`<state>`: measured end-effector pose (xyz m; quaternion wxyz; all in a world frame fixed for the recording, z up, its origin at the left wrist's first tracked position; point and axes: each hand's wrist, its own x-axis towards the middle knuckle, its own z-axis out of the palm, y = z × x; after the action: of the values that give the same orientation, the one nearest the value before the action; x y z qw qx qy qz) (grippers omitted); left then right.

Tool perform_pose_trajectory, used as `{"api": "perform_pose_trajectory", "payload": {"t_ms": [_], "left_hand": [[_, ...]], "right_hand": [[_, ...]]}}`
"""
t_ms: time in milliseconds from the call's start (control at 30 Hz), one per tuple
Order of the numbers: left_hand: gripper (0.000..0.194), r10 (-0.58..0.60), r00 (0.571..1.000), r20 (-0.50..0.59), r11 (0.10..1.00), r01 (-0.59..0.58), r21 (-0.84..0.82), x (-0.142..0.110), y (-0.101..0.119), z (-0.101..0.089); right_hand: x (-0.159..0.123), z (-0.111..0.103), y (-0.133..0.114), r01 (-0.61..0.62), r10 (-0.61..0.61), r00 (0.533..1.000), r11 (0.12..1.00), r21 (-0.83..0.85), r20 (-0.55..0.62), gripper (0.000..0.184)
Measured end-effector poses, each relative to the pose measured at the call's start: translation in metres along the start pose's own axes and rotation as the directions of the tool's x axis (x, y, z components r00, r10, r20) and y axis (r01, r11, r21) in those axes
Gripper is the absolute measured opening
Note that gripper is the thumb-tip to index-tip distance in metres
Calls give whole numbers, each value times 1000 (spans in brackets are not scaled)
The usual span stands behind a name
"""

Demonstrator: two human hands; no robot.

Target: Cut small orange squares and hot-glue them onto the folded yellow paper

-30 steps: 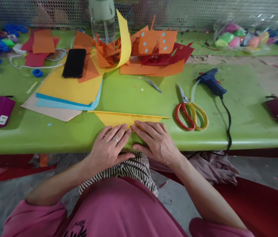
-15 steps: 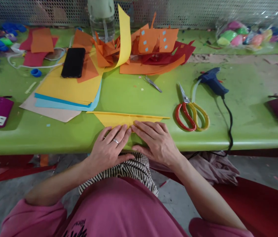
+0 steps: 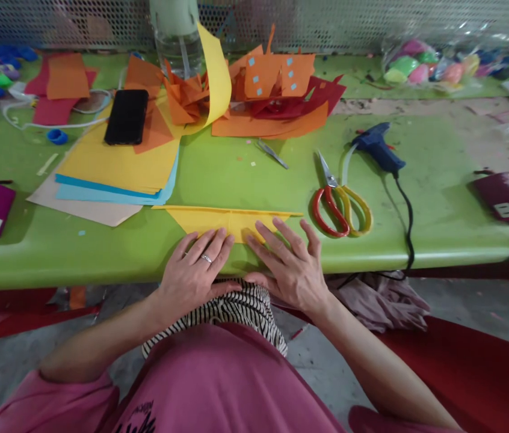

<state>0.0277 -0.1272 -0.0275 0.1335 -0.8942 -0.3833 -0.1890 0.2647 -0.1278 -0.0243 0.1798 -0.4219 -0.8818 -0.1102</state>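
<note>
Folded yellow paper (image 3: 230, 222) — hands (image 3: 194, 267) (image 3: 297, 273) at its near edge, fingers loosely outstretched, grasping nothing.

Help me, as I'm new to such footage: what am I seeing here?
No machine here: a person works bare-handed, and every picture comes from one camera worn on the head, looking forward and down. The left hand has fingertips at the near edge of a folded yellow paper; the right hand has its fingers spread over it, though which ones touch is hard to tell. Neither hand grips anything. On the green table lie stacked papers with a phone on top, to the left, and scissors and a glue gun to the right.
</note>
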Motion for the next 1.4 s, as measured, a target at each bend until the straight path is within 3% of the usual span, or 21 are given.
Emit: {"api": "perform_pose_trajectory", "payload": {"t_ms": [200, 467, 567, 800, 933, 1400], "left_hand": [[75, -9, 1000, -17, 1000, 9, -10, -1, 1, 3], [68, -15, 1000, -16, 999, 14, -47, -2, -1, 4], [73, -31, 999, -23, 995, 28, -91, -5, -1, 5], [80, -22, 1000, 4, 992, 22, -124, -10, -7, 7], [79, -83, 996, 44, 991, 87, -104, -13, -8, 1], [78, -232, 972, 43, 972, 233, -38, -39, -18, -12]], "right_hand": [[-17, -13, 11, -79, 79, 997, 997, 3, -9, 62], [31, 4, -14, -31, 26, 999, 986, 165, 27, 65], [38, 9, -17, -39, 28, 998, 979, 200, 61, 67], [37, 9, -20, 22, -23, 999, 999, 43, 33, 59], [38, 8, -23, 33, -32, 999, 999, -9, 42, 57], [33, 14, -23, 6, -8, 998, 999, 35, 57, 58]]}}
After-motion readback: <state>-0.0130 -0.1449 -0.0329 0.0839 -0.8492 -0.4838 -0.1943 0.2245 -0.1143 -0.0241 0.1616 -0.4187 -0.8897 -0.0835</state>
